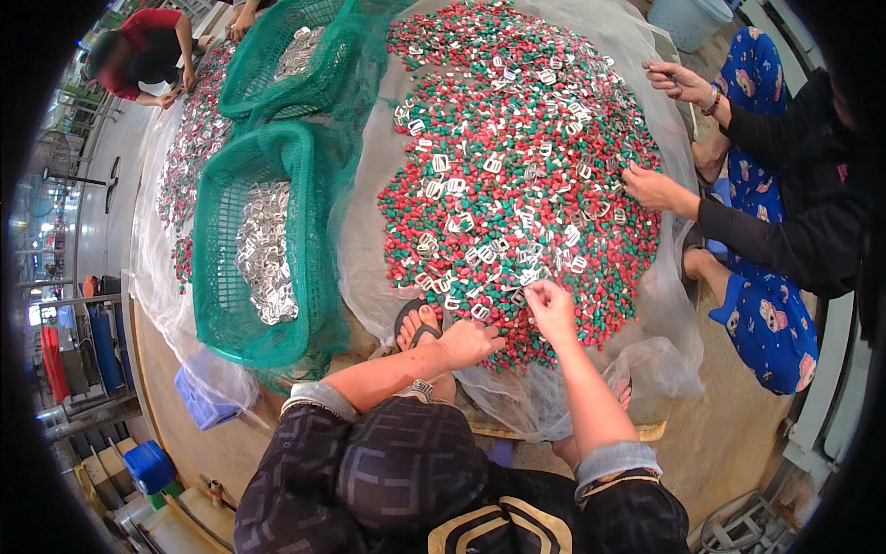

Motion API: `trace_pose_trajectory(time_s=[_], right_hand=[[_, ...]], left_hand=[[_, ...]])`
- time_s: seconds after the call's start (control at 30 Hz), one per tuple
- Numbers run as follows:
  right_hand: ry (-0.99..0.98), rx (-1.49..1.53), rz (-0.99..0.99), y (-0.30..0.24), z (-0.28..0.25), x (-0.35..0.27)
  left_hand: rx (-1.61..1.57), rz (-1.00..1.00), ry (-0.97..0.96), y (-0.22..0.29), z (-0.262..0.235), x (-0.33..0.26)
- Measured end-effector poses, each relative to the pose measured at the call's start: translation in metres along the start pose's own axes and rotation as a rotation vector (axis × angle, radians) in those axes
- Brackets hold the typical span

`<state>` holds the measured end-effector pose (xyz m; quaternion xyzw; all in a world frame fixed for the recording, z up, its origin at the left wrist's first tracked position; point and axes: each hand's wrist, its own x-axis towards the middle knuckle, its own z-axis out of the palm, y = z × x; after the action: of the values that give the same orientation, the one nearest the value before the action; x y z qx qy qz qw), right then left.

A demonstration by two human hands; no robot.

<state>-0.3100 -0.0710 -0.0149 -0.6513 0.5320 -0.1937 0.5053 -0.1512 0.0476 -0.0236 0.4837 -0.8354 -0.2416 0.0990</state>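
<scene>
A wide heap of small red, green and white pellets (pixel 517 198) lies before me, with silver metal slide buckles (pixel 493 162) scattered through it. At the heap's near edge my right hand (pixel 553 314) pinches thumb and forefinger together at a metal buckle (pixel 529 276). My left hand (pixel 469 346) is low over the pellets just to the left, knuckles up and fingers curled closed. Whatever sits in its fingertips is hidden. Left of the heap, a green plastic basket (pixel 210 286) holds a pile of loose silver buckles (pixel 268 254).
Behind it stands a second green basket (pixel 242 78) with more buckles; green netting (pixel 355 138) drapes both. White mesh cloth (pixel 678 346) lies under the heap. A co-worker's hands (pixel 660 189) reach in from the right. Another person (pixel 152 51) bends over pellets at far left.
</scene>
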Motion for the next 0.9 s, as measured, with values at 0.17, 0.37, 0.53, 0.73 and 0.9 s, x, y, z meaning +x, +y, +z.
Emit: trace_pose_trajectory(time_s=[0.17,0.37,0.53,0.73,0.9], right_hand=[[-0.016,0.144,0.091,0.003,-0.001,0.002],[-0.199,-0.029,0.049,-0.01,0.0,0.001],[-0.246,-0.152,0.037,-0.022,0.008,-0.004],[-0.189,-0.105,0.039,-0.017,0.009,-0.002],[-0.18,-0.093,0.091,-0.016,0.0,0.004]], left_hand=[[-0.838,-0.172,0.104,-0.015,-0.012,-0.009],[-1.845,-0.572,0.13,-0.037,-0.057,-0.043],[-1.785,-0.715,0.356,-0.052,-0.067,-0.059],[-0.761,-0.837,0.353,-0.071,-0.055,-0.049],[-0.39,-0.879,0.284,-0.06,-0.06,-0.038]])
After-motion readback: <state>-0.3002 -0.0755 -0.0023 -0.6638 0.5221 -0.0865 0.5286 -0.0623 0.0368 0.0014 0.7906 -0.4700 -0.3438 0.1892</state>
